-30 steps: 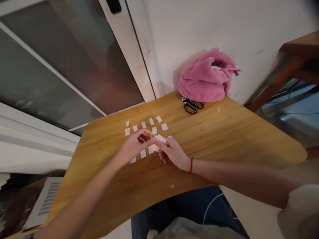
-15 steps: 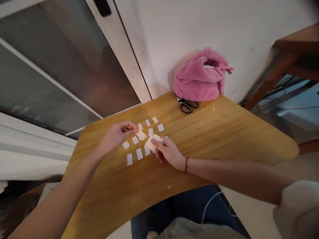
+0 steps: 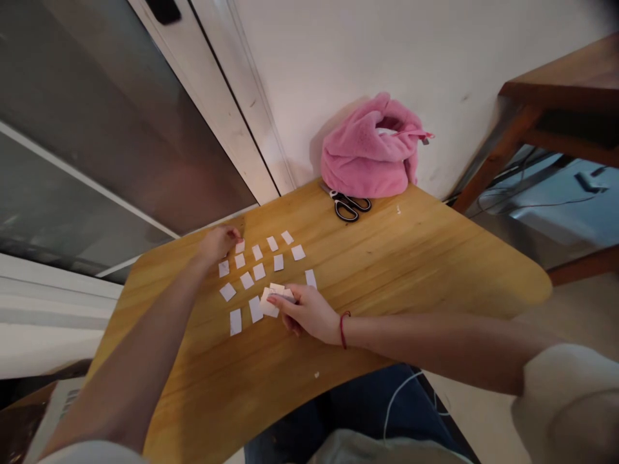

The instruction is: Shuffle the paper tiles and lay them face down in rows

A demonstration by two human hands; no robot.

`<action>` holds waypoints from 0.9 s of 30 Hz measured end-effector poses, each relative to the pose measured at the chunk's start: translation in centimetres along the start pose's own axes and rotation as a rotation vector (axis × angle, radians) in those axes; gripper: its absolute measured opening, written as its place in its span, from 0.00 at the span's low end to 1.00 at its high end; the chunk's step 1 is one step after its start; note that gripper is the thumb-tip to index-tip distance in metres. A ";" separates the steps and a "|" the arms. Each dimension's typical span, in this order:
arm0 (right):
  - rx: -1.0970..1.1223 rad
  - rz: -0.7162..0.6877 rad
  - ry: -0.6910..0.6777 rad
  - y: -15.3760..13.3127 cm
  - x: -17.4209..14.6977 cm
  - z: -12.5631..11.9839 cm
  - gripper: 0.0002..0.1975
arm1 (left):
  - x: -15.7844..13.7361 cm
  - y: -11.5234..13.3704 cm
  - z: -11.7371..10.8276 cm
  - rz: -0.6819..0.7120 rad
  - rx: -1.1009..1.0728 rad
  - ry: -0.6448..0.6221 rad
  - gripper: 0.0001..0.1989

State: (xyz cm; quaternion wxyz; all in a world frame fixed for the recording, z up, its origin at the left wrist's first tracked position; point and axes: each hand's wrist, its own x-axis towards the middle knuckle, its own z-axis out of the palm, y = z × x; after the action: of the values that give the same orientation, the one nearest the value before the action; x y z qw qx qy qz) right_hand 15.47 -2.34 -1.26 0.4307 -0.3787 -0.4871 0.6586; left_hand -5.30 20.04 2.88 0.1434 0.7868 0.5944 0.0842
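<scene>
Small white paper slips (image 3: 259, 271) lie in rough rows on the wooden table (image 3: 387, 270). At the far left end of the rows, my left hand (image 3: 218, 245) has its fingers pinched at the edge of one paper slip (image 3: 240, 247), which is at or just above the tabletop. My right hand (image 3: 312, 312) is closed around a small fanned stack of paper slips (image 3: 275, 299), thumb on top. This stack hovers over the nearest row and covers part of it. A red cord bracelet circles my right wrist.
Black-handled scissors (image 3: 347, 205) rest at the table's back edge, beside a pink plush bag (image 3: 370, 151) against the white wall. A sliding glass door (image 3: 120, 129) borders the table on the left. Wooden furniture (image 3: 532, 122) stands at the right.
My left hand has moved away from the stack to the far left of the rows, carrying a slip. My right hand keeps its stack. The whole view has shifted slightly.
</scene>
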 end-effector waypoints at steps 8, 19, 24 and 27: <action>0.012 0.028 0.024 -0.3 0.0 -0.1 0.19 | -3.4 4.3 -0.1 0.076 0.097 0.209 0.15; 0.116 0.011 0.033 -0.2 0.3 -0.2 0.18 | -12.3 10.9 -2.7 0.177 -0.425 -0.480 0.15; 0.145 0.027 0.048 -0.1 0.4 -0.2 0.19 | -12.4 10.6 -2.7 0.178 -0.373 -0.409 0.09; 0.142 0.024 0.047 -0.3 0.4 -0.2 0.19 | -12.4 10.6 -2.5 0.165 -0.337 -0.377 0.07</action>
State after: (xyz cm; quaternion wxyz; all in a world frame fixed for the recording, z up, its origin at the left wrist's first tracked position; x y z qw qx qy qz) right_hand 15.61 -1.88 -1.07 0.4599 -0.3685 -0.4241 0.6876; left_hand 0.14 5.77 9.18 0.3731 0.7995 0.4686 0.0452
